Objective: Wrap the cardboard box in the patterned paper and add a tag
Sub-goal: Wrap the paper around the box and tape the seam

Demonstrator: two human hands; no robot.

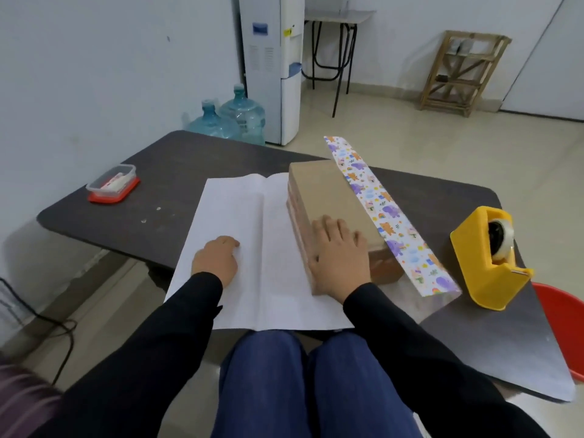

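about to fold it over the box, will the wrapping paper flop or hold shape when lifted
Likely floppy: the patterned paper is a thin sheet lying flat. Its right edge curls up beside the cardboard box. It may slide; the left hand rests on it.

On one dark table (177, 153): one cardboard box (328, 191), one sheet of patterned paper (246, 248), one yellow tape dispenser (483, 263), one clear container (112, 184) with one red lid. Two hands: one left hand (216, 259), one right hand (339, 251). Beyond the table: two blue water jugs (211, 121) (245, 112), one white water dispenser (271, 67), one wooden shelf (461, 71), one small black-legged side table (338, 20).
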